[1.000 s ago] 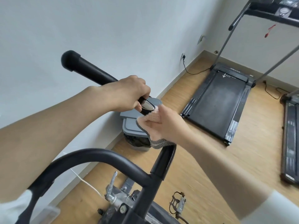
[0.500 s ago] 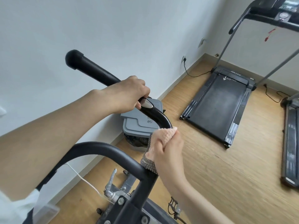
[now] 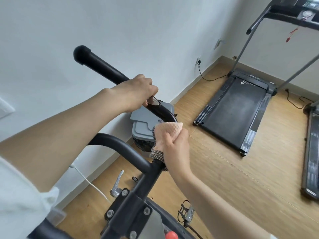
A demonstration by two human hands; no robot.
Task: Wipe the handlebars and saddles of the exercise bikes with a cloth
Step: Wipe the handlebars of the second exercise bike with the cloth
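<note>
Head view: the black handlebar of the exercise bike is gripped by the left hand, clenched around the bar just above a shiny sensor plate. A peach cloth is wrapped round the lower bend of the same bar and squeezed there by the right hand. The wipe is probably best done with the cloth kept fully encircling the tube, steady pressure being applied along its length and the wrist twisted so the underside is reached. The bar should be steadied by the upper hand. The foam end remains to be wiped. No saddle is in view.
</note>
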